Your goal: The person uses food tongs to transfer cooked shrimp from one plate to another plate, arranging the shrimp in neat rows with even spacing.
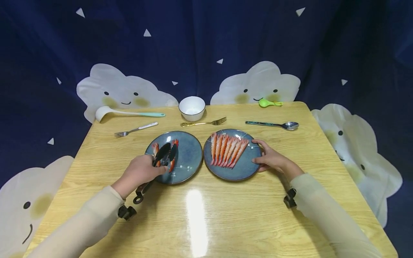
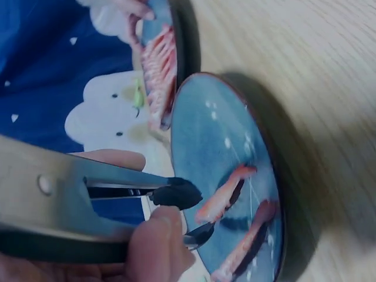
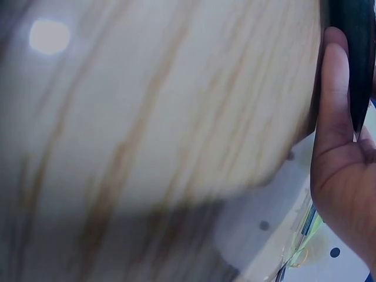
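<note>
My left hand (image 1: 142, 172) grips a pair of tongs (image 1: 162, 152) with black tips, held low over the left blue plate (image 1: 190, 154). Two shrimp lie on that plate. In the left wrist view the tong tips stand apart, close to the end of the nearer shrimp (image 2: 226, 191), while the other shrimp (image 2: 249, 238) lies beside it. The right hand (image 1: 272, 157) holds the right-hand rim of a second blue plate (image 1: 237, 173), which bears a neat row of several shrimp (image 1: 229, 150). That hand's thumb shows against the plate's edge in the right wrist view.
Behind the plates stand a white bowl (image 1: 192, 109) and a gold fork (image 1: 203, 123). A ladle (image 1: 129, 113) and a white-handled fork (image 1: 137, 129) lie back left. A spoon (image 1: 274, 124) and a green measuring spoon (image 1: 269, 103) lie back right. The plates sit rim to rim.
</note>
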`<state>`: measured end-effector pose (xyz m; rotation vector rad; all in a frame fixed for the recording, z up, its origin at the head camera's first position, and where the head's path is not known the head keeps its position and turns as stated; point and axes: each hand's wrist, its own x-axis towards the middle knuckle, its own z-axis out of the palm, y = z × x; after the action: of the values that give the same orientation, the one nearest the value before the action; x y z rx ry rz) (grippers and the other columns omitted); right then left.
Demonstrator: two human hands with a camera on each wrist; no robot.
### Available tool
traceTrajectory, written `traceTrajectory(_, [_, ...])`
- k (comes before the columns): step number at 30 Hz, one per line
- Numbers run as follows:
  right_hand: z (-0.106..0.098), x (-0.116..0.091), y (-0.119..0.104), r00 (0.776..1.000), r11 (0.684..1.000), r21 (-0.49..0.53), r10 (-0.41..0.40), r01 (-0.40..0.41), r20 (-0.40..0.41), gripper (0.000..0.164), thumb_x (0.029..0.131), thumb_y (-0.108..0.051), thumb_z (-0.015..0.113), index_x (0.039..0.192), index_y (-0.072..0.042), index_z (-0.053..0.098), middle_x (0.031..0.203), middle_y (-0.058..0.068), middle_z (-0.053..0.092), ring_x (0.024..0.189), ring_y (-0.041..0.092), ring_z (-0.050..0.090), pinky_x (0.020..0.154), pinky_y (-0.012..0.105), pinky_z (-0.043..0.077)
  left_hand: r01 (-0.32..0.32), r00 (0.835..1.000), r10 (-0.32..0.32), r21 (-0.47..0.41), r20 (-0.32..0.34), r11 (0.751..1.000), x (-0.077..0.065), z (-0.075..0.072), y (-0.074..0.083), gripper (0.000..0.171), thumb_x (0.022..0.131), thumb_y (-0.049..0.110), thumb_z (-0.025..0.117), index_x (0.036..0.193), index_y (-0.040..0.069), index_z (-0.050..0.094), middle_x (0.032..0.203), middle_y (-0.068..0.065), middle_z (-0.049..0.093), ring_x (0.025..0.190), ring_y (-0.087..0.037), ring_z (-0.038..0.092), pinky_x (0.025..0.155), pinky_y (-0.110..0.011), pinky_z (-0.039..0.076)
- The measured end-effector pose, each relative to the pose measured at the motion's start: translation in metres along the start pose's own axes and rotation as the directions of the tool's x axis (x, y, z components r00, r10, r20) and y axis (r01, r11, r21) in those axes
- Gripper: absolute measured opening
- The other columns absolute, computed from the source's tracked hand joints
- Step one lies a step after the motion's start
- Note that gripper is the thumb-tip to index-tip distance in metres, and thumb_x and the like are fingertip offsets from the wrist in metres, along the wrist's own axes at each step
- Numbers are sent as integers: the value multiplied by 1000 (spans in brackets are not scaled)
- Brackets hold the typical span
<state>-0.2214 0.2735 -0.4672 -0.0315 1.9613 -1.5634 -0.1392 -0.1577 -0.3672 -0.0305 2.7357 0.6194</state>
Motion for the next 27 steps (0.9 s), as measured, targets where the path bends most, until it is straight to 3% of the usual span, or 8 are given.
traceTrajectory(7, [-4, -1, 0, 1000, 1000, 4, -17, 17, 7, 83, 78, -2, 61, 136, -30, 9, 94, 22, 54, 65, 30, 61, 53, 42, 48, 21, 997, -15, -83, 75, 996, -5, -8, -12, 50, 71, 57, 59, 62, 9, 45, 50, -1, 37, 40, -16, 39, 41, -30, 35])
traceTrajectory(9, [-3, -2, -1, 1000, 1000, 4, -6, 6, -1, 83, 78, -2, 61, 135, -32, 10, 94, 22, 54, 65, 30, 61, 53, 42, 48, 27, 995, -16, -110, 101, 994, -4, -8, -15, 48, 72, 55, 59, 64, 8, 49, 54, -2, 42, 44, -16, 42, 43, -30, 37])
traceTrajectory(12, [-1, -1, -3, 1000, 1000, 0, 2, -2, -6, 83, 78, -3, 62, 135, -34, 11, 95, 23, 53, 66, 30, 61, 54, 42, 48, 28, 992, -10, -147, 126, 989, -3, -7, -17, 50, 73, 53, 60, 81, 4, 60, 72, -8, 55, 58, -18, 50, 50, -31, 41])
traceTrajectory(15, [-1, -1, -2, 1000, 1000, 1, 12, -12, 1, 82, 78, -4, 62, 135, -35, 11, 97, 23, 52, 68, 31, 61, 55, 43, 48, 46, 987, -14, -201, 158, 978, -2, -6, -19, 55, 74, 51, 60, 95, 1, 60, 86, -14, 59, 65, -22, 56, 54, -32, 44])
traceTrajectory(21, [-7, -1, 0, 997, 999, 27, 43, -45, 71, 90, 75, -5, 67, 135, -39, 9, 110, 24, 45, 80, 30, 60, 63, 43, 48, 99, 980, -45, -281, 192, 955, -2, -6, -20, 52, 74, 47, 62, 98, 1, 58, 75, -14, 58, 54, -23, 58, 49, -33, 46])
traceTrajectory(27, [-11, -3, -3, 987, 995, 81, 49, -62, 151, 98, 72, 2, 68, 136, -38, 6, 124, 26, 29, 92, 31, 56, 72, 45, 46, 82, 983, -32, -281, 178, 956, -5, -7, -20, 55, 74, 47, 63, 102, 0, 56, 82, -13, 56, 55, -24, 58, 51, -33, 45])
